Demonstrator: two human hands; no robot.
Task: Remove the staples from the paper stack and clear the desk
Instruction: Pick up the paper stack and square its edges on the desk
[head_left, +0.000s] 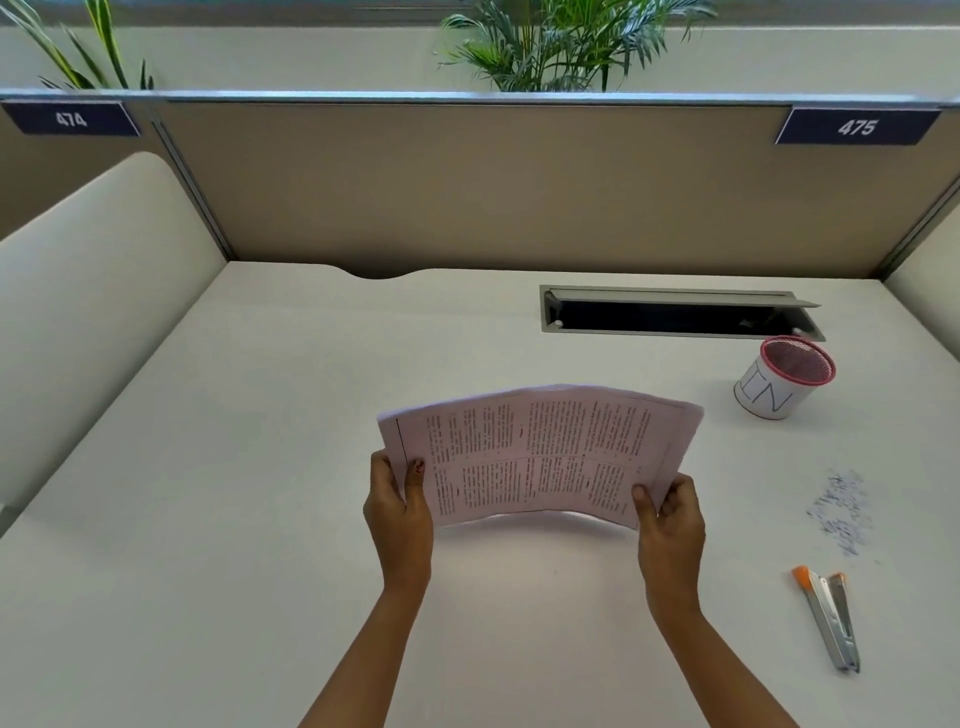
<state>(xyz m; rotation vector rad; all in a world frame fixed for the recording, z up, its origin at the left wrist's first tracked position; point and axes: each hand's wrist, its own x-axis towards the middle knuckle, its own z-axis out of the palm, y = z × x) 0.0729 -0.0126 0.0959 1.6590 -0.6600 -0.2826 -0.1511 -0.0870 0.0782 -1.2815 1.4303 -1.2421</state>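
Observation:
A stack of printed paper (540, 454) is held above the middle of the white desk (234, 467), bowed slightly upward. My left hand (397, 509) grips its left edge, thumb on the top page. Its right edge is gripped by my right hand (670, 519). A small heap of loose metal staples (841, 514) lies on the desk to the right of the stack. Nearer to me on the right lies a silver staple remover with orange tips (828, 618). No staple is visible in the stack itself.
A pink mesh cup with a white label reading "IN" (784, 376) stands at the back right. Behind it a cable tray (675, 314) is open in the desk. Beige partitions (467, 187) wall the desk on three sides, with plants behind.

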